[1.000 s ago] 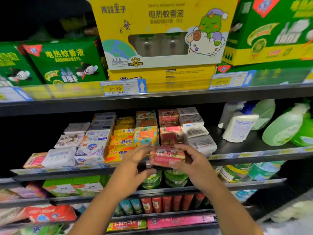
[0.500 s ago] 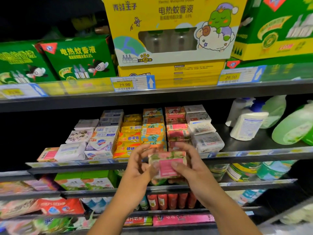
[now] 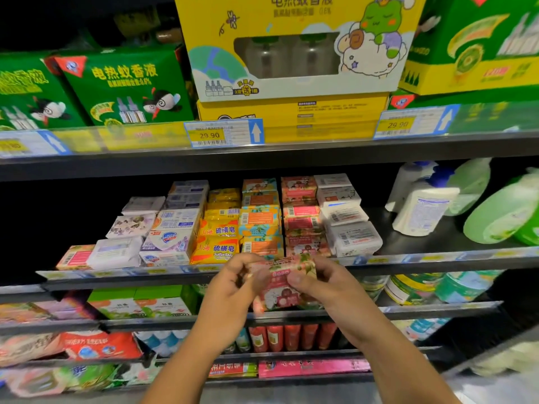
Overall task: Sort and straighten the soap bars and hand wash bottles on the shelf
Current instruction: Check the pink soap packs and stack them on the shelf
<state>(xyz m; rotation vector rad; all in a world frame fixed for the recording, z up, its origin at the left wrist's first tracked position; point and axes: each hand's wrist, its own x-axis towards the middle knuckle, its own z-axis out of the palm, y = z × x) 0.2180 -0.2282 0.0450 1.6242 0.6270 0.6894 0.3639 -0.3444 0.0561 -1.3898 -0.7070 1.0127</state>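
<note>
Before the person stands a dark metal shelf [image 3: 414,243] with several levels. On the upper level sits a big yellow box [image 3: 291,59], with a green box [image 3: 125,88] at its left and a green-and-yellow box [image 3: 481,45] at its right. On the middle level, at the right end, a white pump bottle [image 3: 420,211] stands tilted, and a pale green bottle [image 3: 501,214] just beside it lies slanted. More to the left, the soap bars [image 3: 259,225] are stacked in close rows, yellow, orange, pink and white, some a little crooked. The left hand [image 3: 233,290] and the right hand [image 3: 320,284] together grasp one pink soap bar [image 3: 280,287], fingers curled on its two ends and the right thumb on its front face. This bar is in the air, just in front of the middle level's front edge, below the pink row; its print is blurred. A small price tag [image 3: 224,134] on the upper edge reads 29.90.
</note>
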